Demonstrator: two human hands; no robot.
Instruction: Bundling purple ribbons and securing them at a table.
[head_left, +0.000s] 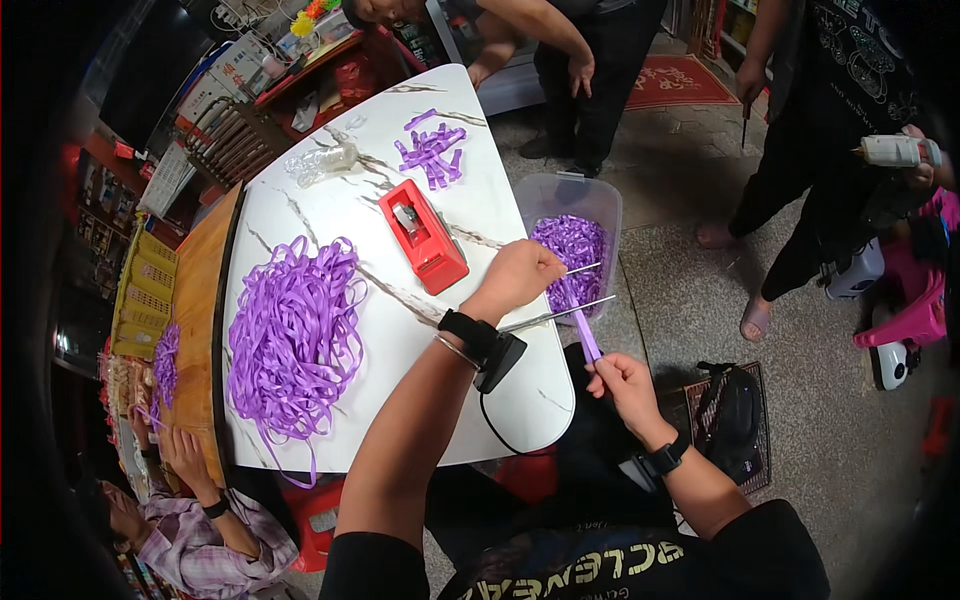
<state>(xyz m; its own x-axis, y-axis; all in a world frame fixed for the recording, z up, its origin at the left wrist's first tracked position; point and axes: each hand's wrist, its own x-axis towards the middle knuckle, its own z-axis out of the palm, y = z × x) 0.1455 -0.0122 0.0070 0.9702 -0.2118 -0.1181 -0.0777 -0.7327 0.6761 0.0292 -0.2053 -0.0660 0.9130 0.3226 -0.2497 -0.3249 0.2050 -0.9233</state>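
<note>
My right hand, fingers pinched, grips the lower end of a purple ribbon strip. The strip slants up to two thin metal rods that jut past the table's right edge. Over that edge, my left hand is closed beside the upper rod; what lies between its fingertips is hidden. Below both hands, a clear plastic bin on the floor holds many cut purple ribbon pieces. A large heap of purple ribbon lies on the white table, left of my left arm.
A red tape dispenser, short ribbon strips and crumpled clear plastic lie on the table. A person in a checked shirt handles ribbon at the lower left. Others stand beyond the table; one holds a white glue gun. A black bag lies at right.
</note>
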